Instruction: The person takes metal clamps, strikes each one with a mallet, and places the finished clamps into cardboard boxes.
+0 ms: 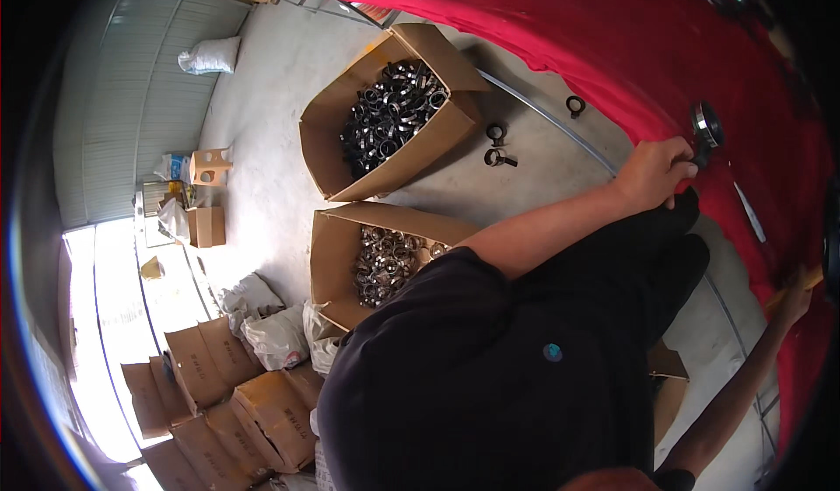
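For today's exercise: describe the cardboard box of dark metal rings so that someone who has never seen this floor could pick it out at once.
Start at the red cloth along the top and right. On the concrete floor beside it stand two open cardboard boxes; take the upper box, farther from the person. Its rings are black, while the lower box holds shiny silver ones.

Black short-sleeved shirt (472,377) with small teal dot, bare forearms, black trousers (647,255)

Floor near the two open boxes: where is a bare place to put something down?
Bare concrete floor lies left of the dark-clamp box, toward the white sack. The strip between that box and the silver-clamp box is narrow. Loose clamps clutter the right side; stacked cartons crowd the lower left.
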Tool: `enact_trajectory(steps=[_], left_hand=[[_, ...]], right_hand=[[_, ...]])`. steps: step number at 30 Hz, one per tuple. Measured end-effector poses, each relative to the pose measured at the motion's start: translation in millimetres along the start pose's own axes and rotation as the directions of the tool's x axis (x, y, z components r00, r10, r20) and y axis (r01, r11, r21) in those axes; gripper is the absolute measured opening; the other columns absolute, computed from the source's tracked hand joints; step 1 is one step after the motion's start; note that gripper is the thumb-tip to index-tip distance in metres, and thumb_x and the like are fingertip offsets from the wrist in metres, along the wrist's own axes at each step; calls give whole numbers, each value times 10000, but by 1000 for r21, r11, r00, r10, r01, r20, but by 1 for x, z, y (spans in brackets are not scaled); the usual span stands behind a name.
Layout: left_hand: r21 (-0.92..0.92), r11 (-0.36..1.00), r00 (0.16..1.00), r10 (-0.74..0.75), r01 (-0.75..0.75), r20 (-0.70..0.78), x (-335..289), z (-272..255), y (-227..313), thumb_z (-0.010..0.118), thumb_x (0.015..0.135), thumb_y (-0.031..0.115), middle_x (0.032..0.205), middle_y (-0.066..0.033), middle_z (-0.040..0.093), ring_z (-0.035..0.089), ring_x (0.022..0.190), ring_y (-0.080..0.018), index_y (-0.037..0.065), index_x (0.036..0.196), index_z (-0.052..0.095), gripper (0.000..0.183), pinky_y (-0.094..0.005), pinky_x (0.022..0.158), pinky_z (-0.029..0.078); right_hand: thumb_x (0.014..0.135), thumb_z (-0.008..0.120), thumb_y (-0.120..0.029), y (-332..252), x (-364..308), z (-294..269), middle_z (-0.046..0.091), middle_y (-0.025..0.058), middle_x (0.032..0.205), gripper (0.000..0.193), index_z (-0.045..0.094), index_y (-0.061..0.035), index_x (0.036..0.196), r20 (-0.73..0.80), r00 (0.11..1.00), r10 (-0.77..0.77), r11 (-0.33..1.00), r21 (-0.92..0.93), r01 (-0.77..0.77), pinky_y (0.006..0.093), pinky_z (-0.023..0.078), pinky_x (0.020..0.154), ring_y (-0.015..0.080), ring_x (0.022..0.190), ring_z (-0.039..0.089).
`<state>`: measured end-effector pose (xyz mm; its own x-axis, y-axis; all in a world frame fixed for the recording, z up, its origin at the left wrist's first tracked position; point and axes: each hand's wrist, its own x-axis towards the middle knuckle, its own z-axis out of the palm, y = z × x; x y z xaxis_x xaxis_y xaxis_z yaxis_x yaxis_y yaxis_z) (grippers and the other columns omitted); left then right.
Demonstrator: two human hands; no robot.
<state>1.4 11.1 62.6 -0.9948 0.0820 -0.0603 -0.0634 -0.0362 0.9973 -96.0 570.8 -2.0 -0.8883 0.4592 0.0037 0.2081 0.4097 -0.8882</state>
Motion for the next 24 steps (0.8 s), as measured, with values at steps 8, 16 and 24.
enact_trajectory(steps=[8, 16, 24], left_hand=[[-58, 988, 989, -146, 145, -23, 9, 5, -34, 529, 1068, 229, 772, -105, 677, 701, 611, -175, 34, 1100, 591, 207, -318, 491, 520], [4, 1000, 1000, -28, 28, -10, 15, 17, -42, 542, 1083, 200, 865, -64, 705, 663, 574, -130, 7, 1031, 627, 217, -277, 478, 475], [-87, 996, 990, -35, 23, -137, 7, 12, -46, 538, 1093, 223, 866, -52, 701, 661, 596, -115, -5, 1027, 639, 258, -265, 491, 480]], right_hand=[[979, 708, -228, -82, -185, 92, 703, 64, 854, 317, 631, -30, 1215, -155, 958, -240, 970, -76, 231, 289, 527, 567, 164, 645, 674], [919, 711, -97, -179, -319, 126, 580, 14, 710, 212, 581, -22, 1068, 221, 973, 61, 996, 43, -72, 249, 421, 446, 79, 479, 523], [886, 732, -121, -167, -323, 141, 612, 115, 742, 226, 596, 20, 999, 282, 957, 64, 988, -155, -20, 349, 498, 662, 173, 686, 590]])
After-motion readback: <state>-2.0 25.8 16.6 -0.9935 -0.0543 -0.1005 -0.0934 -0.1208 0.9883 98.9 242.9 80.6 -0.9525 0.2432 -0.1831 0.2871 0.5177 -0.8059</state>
